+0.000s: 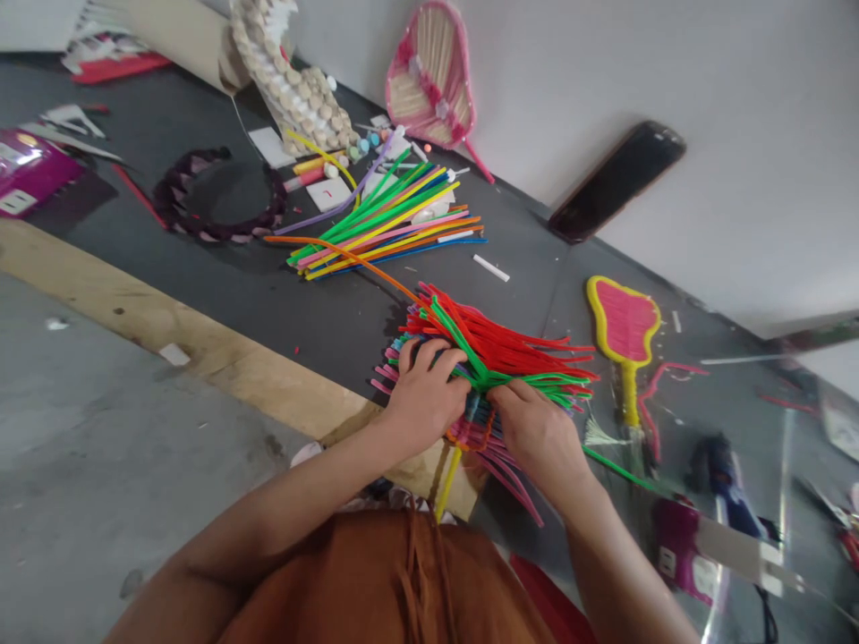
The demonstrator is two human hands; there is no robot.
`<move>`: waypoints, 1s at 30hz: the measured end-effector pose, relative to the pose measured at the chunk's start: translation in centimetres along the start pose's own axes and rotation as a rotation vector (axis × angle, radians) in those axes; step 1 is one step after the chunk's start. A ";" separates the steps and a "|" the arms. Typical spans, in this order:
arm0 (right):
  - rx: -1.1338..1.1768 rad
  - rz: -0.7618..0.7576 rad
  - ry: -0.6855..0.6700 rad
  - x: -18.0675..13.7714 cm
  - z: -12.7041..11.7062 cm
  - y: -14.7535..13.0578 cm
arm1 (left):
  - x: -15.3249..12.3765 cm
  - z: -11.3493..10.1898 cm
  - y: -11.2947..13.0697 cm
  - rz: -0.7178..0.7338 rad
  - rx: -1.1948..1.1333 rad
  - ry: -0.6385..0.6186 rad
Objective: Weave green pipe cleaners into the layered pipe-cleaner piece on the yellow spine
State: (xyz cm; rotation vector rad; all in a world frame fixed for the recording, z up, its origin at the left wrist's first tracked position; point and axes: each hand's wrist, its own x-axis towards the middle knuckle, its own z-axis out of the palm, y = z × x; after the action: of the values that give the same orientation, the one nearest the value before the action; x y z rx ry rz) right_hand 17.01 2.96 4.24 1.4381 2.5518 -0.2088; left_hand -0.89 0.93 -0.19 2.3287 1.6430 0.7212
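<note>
A woven bundle of pipe cleaners (510,349), red and green on top with pink and blue ends below, lies on the dark mat (282,295) in front of me. My left hand (426,389) presses on its left side with fingers curled over the strands. My right hand (533,429) pinches a green pipe cleaner (470,344) that runs diagonally across the red ones. A yellow strand (448,483) hangs down from the bundle toward my lap.
A loose pile of coloured pipe cleaners (389,219) lies farther back. A yellow-and-pink paddle (624,331) sits to the right, a pink stick fan (433,76) and a phone (617,179) lean on the wall. A braided dark ring (215,192) lies left, a glue gun (728,483) right.
</note>
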 end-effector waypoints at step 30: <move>0.085 0.023 0.139 -2.2 0.4 0.1 | -0.1 -0.3 -0.1 0.013 -0.045 -0.010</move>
State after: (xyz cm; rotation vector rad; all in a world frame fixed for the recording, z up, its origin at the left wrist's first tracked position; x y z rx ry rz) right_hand 18.25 1.07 4.39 1.5637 2.6639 -0.2233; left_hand -1.22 0.82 0.00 2.3096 1.5923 0.7397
